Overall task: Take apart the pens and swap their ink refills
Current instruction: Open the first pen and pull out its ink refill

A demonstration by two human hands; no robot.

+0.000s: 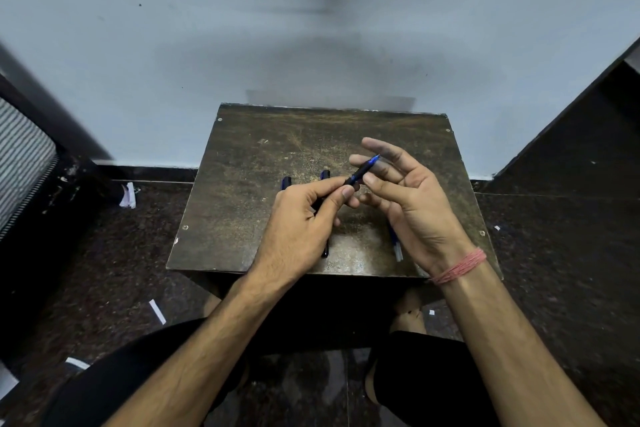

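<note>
A dark blue pen (362, 173) is held above the small brown table (242, 184), its blue tip pointing up and to the right. My left hand (301, 222) pinches the pen's lower end between thumb and forefinger. My right hand (408, 198) is spread palm up around the pen's tip end, with its fingertips touching the barrel. Two more pens (286, 181) (324, 174) lie on the table beyond my left hand, mostly hidden by it. Pen parts with a clear and blue look (396, 246) lie under my right wrist.
The table stands against a pale blue wall (311, 28). A dark speckled floor (104, 270) surrounds it, with scraps of white paper (128, 196) scattered on it. Dark furniture (588, 135) stands at the right, and a striped object (20, 156) at the left. My knees are under the table's near edge.
</note>
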